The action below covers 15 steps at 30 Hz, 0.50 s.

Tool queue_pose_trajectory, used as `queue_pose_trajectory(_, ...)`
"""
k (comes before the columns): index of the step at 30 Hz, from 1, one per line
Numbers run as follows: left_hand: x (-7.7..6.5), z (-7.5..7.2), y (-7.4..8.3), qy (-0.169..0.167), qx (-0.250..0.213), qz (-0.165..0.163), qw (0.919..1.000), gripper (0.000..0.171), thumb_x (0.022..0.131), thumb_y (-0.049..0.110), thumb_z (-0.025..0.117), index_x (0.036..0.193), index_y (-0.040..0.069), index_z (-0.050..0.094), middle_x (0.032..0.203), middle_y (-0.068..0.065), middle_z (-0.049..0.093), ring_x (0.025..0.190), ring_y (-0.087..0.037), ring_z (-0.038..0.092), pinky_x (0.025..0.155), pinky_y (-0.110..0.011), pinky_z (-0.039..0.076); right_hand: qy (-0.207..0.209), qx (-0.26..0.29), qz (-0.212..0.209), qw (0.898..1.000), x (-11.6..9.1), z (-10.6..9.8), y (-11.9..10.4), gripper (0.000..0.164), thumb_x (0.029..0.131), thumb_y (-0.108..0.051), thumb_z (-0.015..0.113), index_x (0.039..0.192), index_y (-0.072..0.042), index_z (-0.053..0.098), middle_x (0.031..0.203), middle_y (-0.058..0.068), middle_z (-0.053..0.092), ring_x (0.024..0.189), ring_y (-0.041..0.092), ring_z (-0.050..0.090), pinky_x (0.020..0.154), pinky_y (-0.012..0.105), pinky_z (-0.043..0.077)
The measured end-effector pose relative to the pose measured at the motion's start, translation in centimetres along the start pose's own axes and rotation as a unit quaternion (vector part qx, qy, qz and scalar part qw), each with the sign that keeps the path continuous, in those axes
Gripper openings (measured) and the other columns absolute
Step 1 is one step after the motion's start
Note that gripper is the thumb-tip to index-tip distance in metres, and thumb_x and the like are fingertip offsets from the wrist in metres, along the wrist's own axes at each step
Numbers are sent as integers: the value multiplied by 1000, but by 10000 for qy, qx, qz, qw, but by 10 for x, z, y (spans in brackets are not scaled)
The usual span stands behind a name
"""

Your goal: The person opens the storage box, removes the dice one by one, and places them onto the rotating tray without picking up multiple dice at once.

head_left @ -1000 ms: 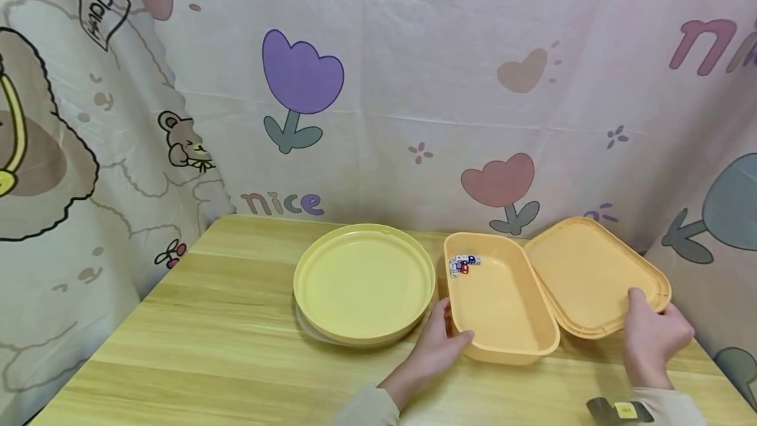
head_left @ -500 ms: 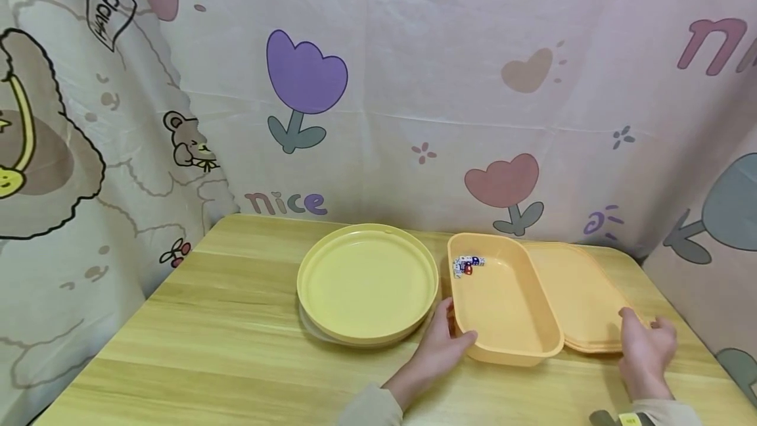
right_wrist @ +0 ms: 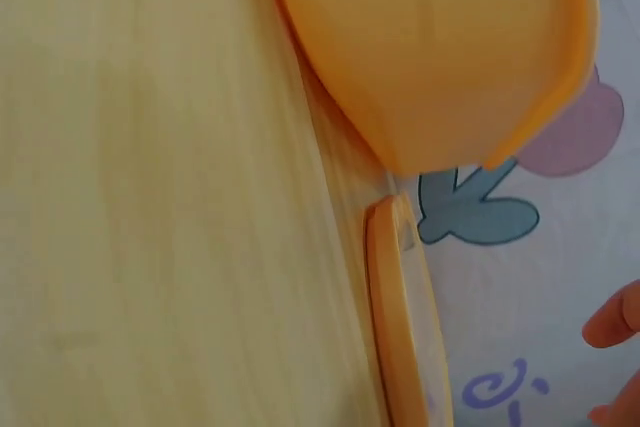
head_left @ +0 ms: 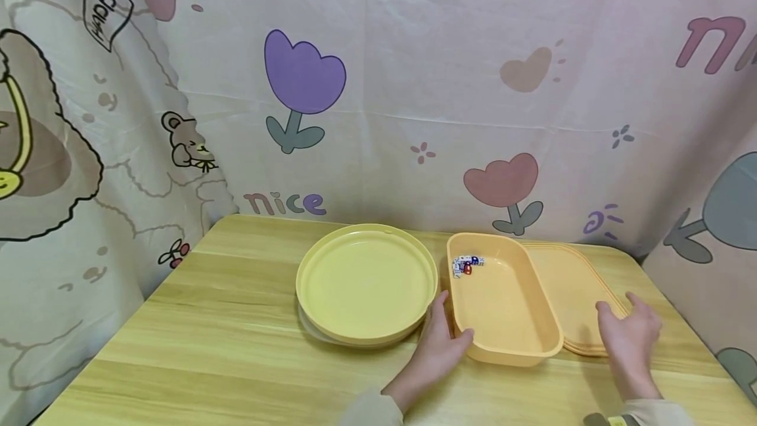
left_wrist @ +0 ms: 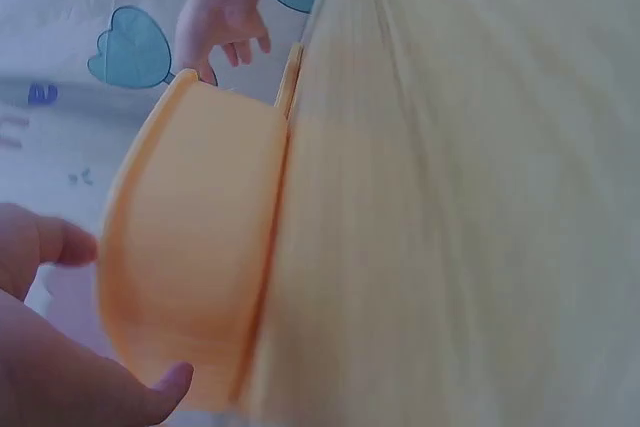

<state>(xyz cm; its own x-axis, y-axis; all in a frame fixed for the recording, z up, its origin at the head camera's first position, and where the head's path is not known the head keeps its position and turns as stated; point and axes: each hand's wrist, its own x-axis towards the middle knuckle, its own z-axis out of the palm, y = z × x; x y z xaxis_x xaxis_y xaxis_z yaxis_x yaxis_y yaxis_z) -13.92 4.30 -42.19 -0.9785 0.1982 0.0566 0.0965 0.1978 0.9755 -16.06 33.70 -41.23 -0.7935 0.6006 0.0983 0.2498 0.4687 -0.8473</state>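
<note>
A yellow-orange rectangular box point(head_left: 499, 307) stands on the table with its top uncovered. Several small white, red and blue dice point(head_left: 467, 265) lie in its far left corner. My left hand point(head_left: 436, 345) is at the box's near left corner, thumb by the front rim and fingers spread along the left side. Whether each fingertip touches is hard to tell. The matching lid point(head_left: 570, 288) lies flat to the right of the box. Over the lid's right edge hovers my right hand point(head_left: 629, 334), fingers spread and holding nothing; in the right wrist view, only fingertips point(right_wrist: 615, 317) show.
Left of the box sits a round yellow lidded container or tray point(head_left: 367, 284), close to my left hand. The wooden table point(head_left: 207, 327) meets a patterned curtain point(head_left: 378, 84) at the back and left.
My right hand has lowered the lid from a tilted hold to flat on the table, released it, and drawn back leftward. The left hand has barely moved.
</note>
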Motion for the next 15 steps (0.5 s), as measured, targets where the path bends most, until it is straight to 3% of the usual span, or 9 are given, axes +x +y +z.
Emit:
queue_pose_trajectory(2, -2, -1, 4, 70, 188, 224, 9995, 74, 89, 19, 64, 149, 0, 23, 151, -21, 24, 136, -42, 26, 106, -59, 25, -127, -149, -122, 9997, -2, 2, -4, 66, 94, -19, 50, 147, 10, 23, 146, 38, 14, 134, 52, 15, 107, 61, 17)
queue_pose_trajectory(5, -7, -3, 11, 121, 363, 588, 9975, 67, 90, 18, 63, 147, 3, 30, 150, -13, 28, 132, -38, 36, 104, -52, 33, -391, -356, -209, 9984, -5, 4, -7, 67, 95, -21, 49, 148, 9, 20, 147, 38, 12, 131, 55, 18, 104, 64, 19)
queue_pose_trajectory(8, -12, -6, 16, 61, 683, 1183, 9906, 59, 90, 17, 64, 142, 7, 38, 146, -5, 35, 127, -29, 43, 102, -44, 39, -544, -585, -360, 9962, -7, 6, -10, 66, 96, -20, 49, 147, 10, 21, 146, 38, 14, 130, 56, 19, 101, 65, 20)
queue_pose_trajectory(12, -13, -21, 21, -139, 1339, 2390, 9616, 52, 88, 11, 67, 135, 5, 46, 138, -5, 46, 124, -21, 46, 102, -37, 39, -708, -744, -665, 9925, -10, 9, -14, 62, 95, -17, 50, 145, 12, 26, 143, 40, 20, 131, 55, 19, 102, 65, 20)
queue_pose_trajectory(15, -11, -43, 19, -295, 1700, 2980, 9388, 46, 86, 8, 71, 128, 1, 53, 127, -8, 56, 118, -20, 52, 100, -31, 41, -856, -806, -929, 9887, -13, 11, -17, 59, 96, -16, 50, 143, 12, 29, 141, 41, 25, 130, 57, 21, 101, 65, 20)
